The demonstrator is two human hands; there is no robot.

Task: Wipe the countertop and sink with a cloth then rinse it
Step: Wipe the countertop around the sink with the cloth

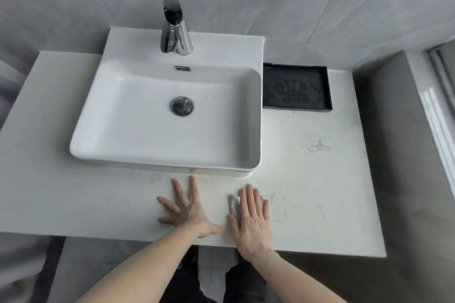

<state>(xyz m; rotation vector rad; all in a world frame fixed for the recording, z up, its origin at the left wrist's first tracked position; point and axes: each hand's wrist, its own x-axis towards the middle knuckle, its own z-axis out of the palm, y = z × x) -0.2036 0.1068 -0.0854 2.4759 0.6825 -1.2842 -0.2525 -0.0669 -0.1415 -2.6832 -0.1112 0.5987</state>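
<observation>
My left hand (189,209) lies flat on the white marble countertop (307,179), fingers spread, holding nothing. It rests just in front of the white rectangular sink (138,115). My right hand (251,219) is beside it, pressed flat with fingers together on a small pale cloth (233,202). Only a crumpled edge of the cloth shows at the index finger; the hand hides the remainder. A chrome faucet (174,27) stands at the back of the sink, with no water running. The chrome drain plug (182,105) sits in the basin's middle.
A black shallow tray (295,88) sits on the counter to the right of the sink against the wall. A faint stain (317,146) marks the counter's right part. Grey tiled walls close the back and the right side. The counter's front edge runs under my wrists.
</observation>
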